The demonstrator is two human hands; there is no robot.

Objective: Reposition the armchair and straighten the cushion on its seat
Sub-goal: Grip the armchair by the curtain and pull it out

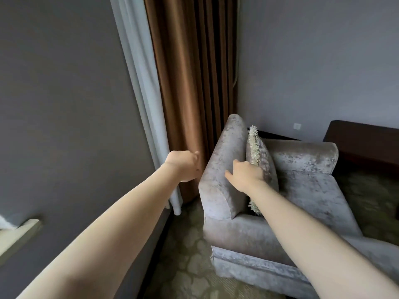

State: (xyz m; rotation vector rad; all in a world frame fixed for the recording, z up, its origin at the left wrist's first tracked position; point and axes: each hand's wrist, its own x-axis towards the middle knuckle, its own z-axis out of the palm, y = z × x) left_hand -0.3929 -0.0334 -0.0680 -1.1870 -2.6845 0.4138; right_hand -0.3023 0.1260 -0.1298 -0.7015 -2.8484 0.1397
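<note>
The right hand point(246, 176) is laid over the near edge of the cushion point(261, 162), its fingers hidden behind the fabric, so whether a grip is made cannot be told; the thumb and forefinger are spread against the padded armrest. The left hand point(183, 166) is held loosely curled in the air, nothing being grasped, just beside the armrest and in front of the brown curtain point(190, 83). The fringed cushion is stood on edge, wedged between the near armrest and the seat back. The armchair point(280, 212), covered in grey velvet, is set in the corner on patterned carpet point(185, 266), with a white sheer curtain point(142, 104) hung left of the brown one.
</note>
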